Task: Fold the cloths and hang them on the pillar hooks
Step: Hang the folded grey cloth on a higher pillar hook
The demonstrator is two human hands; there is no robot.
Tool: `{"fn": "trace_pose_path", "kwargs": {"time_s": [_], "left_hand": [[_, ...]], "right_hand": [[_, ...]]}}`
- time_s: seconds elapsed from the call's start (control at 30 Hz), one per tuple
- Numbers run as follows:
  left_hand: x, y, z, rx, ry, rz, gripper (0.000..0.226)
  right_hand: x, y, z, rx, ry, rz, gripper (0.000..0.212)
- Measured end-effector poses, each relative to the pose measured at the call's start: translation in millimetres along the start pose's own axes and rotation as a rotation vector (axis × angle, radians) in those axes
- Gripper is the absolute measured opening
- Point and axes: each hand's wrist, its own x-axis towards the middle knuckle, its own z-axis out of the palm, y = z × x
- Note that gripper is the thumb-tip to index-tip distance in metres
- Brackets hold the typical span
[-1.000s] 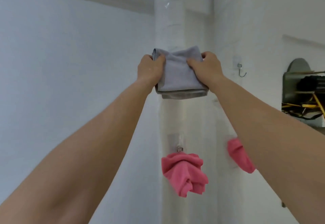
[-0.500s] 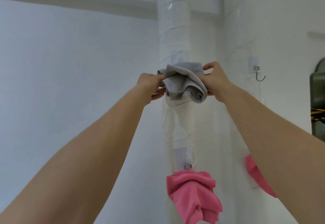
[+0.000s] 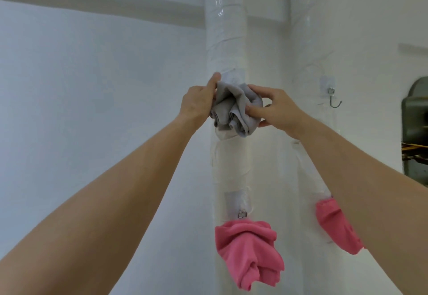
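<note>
Right now I am at the hanging step with the grey cloth (image 3: 234,109), which is bunched against the white pillar (image 3: 228,28) just above the middle of the frame. My left hand (image 3: 196,102) grips its left side, thumb up along the top edge and fingers hidden behind the folds. My right hand (image 3: 278,111) pinches the right side, thumb pressed into the front and forefinger curled over the top. The cloth sits directly under a clear adhesive pad (image 3: 232,76) on the pillar. I take it a hook hangs from that pad, but the cloth covers it, so I cannot tell whether the fabric has caught.

In the lower middle a pink cloth (image 3: 250,253) hangs from a small metal hook (image 3: 242,214). A second pink cloth (image 3: 335,225) hangs at lower right, partly behind my right forearm. One bare hook (image 3: 333,100) shows at the right of the frame, about level with my hands.

Two cloths look done, and this one is not yet hung. Next, I judge, I need to feel the fabric settle over the hook's tip, then ease both grips off slowly, ready to catch it. The folds are loose and lumpy, so the bundle could slide off if only a thin layer is caught.
</note>
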Motion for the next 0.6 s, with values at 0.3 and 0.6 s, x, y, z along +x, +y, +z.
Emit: {"fn": "trace_pose_path", "kwargs": {"time_s": [0.3,0.6], "left_hand": [[-3,-39,6,0.164,-0.011,0.391,0.032],[4,-41,9,0.479,0.104,0.586,0.036]], "right_hand": [[12,8,19,-0.347,0.185,-0.108,0.052],[17,6,16,-0.704,0.179,-0.235,0.049]]}}
